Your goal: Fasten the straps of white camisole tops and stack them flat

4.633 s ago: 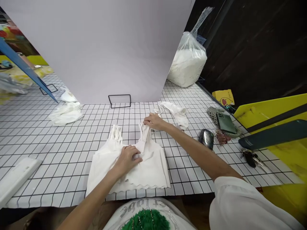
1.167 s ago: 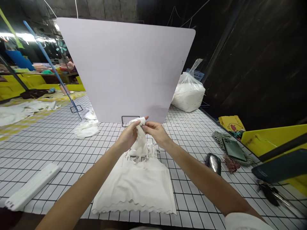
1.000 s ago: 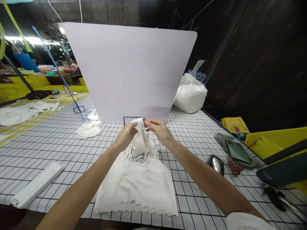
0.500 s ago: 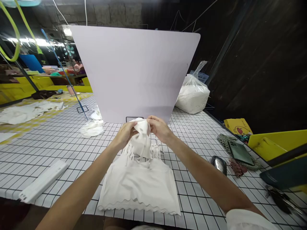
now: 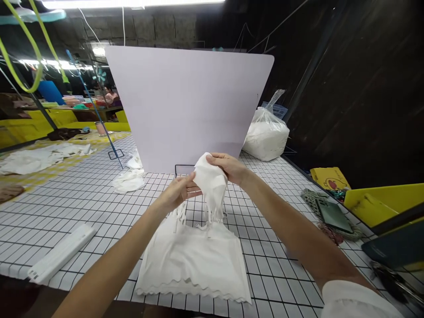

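Note:
A piece of thin white cloth (image 5: 212, 181) is held up in front of me, its lower end hanging in loose folds. My right hand (image 5: 229, 168) pinches its top right edge between thumb and fingers. My left hand (image 5: 181, 190) grips its left edge, with the lower fingers stretched behind it. Below lies a white camisole top (image 5: 195, 260), flat, with its wavy hem toward me and narrow straps at the far end. The cloth hangs over the right straps; whether the two are joined I cannot tell.
A pale upright board (image 5: 192, 106) stands behind my hands. Crumpled white cloth (image 5: 129, 180) and a white strip-shaped object (image 5: 62, 251) lie left. At right are a stuffed plastic bag (image 5: 267, 134), a phone (image 5: 334, 215) and a yellow bin (image 5: 380, 201). Another person's hand (image 5: 11, 193) shows at the left edge.
The held cloth has shifted right and been turned, now showing a smoother, rounded top. My left hand has moved lower, my right hand slightly right. Another person's hand has appeared at far left.

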The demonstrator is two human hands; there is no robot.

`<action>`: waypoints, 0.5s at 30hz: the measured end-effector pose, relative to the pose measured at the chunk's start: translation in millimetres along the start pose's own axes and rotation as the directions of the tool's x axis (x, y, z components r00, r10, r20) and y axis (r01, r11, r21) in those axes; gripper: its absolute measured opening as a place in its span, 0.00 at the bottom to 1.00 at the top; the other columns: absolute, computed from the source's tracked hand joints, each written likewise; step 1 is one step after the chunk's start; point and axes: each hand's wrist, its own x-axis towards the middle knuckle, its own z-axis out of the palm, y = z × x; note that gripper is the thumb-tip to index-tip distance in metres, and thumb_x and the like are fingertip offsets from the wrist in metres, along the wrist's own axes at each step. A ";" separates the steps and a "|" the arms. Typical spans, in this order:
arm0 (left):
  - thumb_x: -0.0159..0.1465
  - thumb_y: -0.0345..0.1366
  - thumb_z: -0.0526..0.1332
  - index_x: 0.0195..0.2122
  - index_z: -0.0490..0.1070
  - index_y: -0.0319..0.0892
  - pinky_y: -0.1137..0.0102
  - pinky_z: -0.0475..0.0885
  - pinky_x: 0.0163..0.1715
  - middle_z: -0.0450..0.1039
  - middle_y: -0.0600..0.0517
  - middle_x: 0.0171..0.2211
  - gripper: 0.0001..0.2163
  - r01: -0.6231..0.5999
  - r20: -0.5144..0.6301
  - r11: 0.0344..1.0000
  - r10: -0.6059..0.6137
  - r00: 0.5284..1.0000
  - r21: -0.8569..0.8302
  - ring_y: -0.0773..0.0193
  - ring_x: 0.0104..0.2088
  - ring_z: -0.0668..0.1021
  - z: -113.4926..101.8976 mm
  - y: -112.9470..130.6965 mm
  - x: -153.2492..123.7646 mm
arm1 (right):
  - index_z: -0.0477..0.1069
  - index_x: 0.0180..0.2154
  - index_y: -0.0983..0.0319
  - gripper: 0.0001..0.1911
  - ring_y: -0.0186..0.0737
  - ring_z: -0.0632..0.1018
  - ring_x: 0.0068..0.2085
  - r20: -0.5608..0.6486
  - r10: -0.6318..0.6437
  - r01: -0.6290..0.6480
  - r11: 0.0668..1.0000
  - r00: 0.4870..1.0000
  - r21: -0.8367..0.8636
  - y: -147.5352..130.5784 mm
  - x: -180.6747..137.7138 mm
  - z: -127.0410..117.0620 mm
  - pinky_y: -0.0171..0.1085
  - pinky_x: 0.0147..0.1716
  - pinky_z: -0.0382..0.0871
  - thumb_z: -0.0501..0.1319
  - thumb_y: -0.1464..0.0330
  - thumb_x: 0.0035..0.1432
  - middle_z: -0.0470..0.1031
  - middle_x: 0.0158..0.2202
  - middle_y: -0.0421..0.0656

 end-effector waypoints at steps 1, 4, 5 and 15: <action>0.58 0.45 0.71 0.39 0.80 0.37 0.58 0.73 0.53 0.81 0.41 0.43 0.15 0.000 0.008 1.000 0.001 1.000 -0.014 0.53 0.46 0.81 5.6 -5.8 1.7 | 0.76 0.35 0.63 0.23 0.34 0.73 0.29 -0.008 0.000 0.000 1.000 1.000 -0.009 1.2 -0.4 2.0 0.33 0.28 0.70 0.73 0.51 0.47 0.75 0.30 0.40; 0.54 0.44 0.74 0.34 0.80 0.39 0.64 0.74 0.47 0.81 0.46 0.36 0.14 -0.145 -0.103 0.989 0.143 0.984 -0.011 0.59 0.40 0.80 20.6 -12.4 6.0 | 0.72 0.32 0.62 0.25 0.35 0.71 0.28 -0.101 -0.026 0.007 0.982 0.995 -0.186 6.3 -4.5 5.9 0.34 0.26 0.66 0.68 0.46 0.50 0.72 0.28 0.40; 0.54 0.44 0.74 0.32 0.79 0.39 0.67 0.74 0.43 0.80 0.48 0.33 0.14 -0.203 -0.142 0.979 0.205 0.969 0.027 0.62 0.37 0.79 24.4 -10.9 6.9 | 0.72 0.32 0.62 0.24 0.35 0.71 0.29 -0.134 -0.045 0.004 0.957 0.990 -0.290 8.4 -6.6 6.6 0.34 0.26 0.65 0.68 0.47 0.50 0.72 0.28 0.40; 0.61 0.48 0.66 0.22 0.62 0.42 0.76 0.60 0.17 0.57 0.58 0.20 0.19 -0.462 -0.286 0.773 0.605 0.743 0.435 0.71 0.20 0.62 25.6 26.7 8.4 | 0.76 0.31 0.64 0.06 0.39 0.75 0.36 -0.188 0.076 -0.071 0.997 0.979 0.033 35.7 -11.7 -29.5 0.37 0.36 0.72 0.65 0.68 0.50 0.76 0.33 0.44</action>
